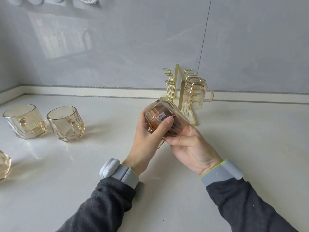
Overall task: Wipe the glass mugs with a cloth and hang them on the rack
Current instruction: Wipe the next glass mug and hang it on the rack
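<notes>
Amber faceted glass mug [167, 119], item one: we hold it in both hands above the pale glossy stone countertop [250, 139], just in front of the rack. It lies tilted on its side, base towards us. A small white barcode sticker [160, 116] sits on that base.

Left hand [147, 139]: fingers curled round the mug's left side, thumb pressed across the base beside the sticker. A firm grasp.

Right hand [192, 151]: cupped under the mug's lower right side, thumb laid along its lower edge, gripping the glass. The mug's handle shows low between our two hands.

Gold wire rack [177, 84]: an upright triangular frame with hooked pegs on either side, standing at the back of the countertop against the grey glossy tiled wall [133, 47].

Second amber mug [194, 92]: hung upside down on the rack's right side, handle pointing right.

Two further amber mugs [25, 121] [66, 125]: upright, side by side on the countertop at far left, well apart from the rack, handles turned towards us.

One more amber glass piece [4, 164]: cut off by the left edge; we cannot tell how it stands.

Grey wristbands edged in yellow-green [125, 173] [222, 171], one on each wrist; the left band carries a white rounded device [109, 167]. Dark grey sleeves [103, 201] cover both forearms.
</notes>
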